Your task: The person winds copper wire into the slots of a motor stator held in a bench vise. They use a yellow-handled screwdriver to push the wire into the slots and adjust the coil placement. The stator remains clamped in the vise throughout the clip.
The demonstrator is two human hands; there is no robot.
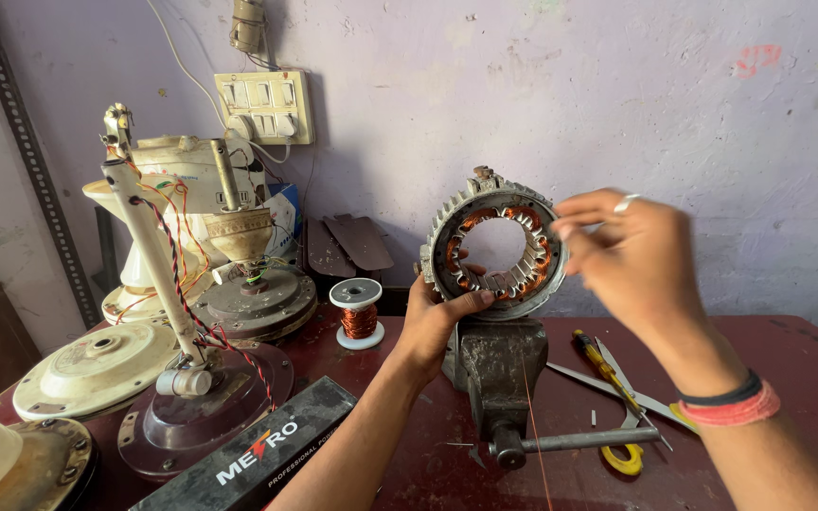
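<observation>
Stator ring (494, 248) clamped upright in vise (496, 364); my left hand (433, 317) grips its near-left rim, right hand (631, 260) pinches closed at its right edge, contents unclear to me.

One view only, from the person's head, looking forward and slightly down across the dark red worktop (797, 360) toward the pale purple wall (617, 104). It sits close: both forearms enter from the bottom edge, and the vise (499, 374) stands near centre, within arm's reach.
</observation>
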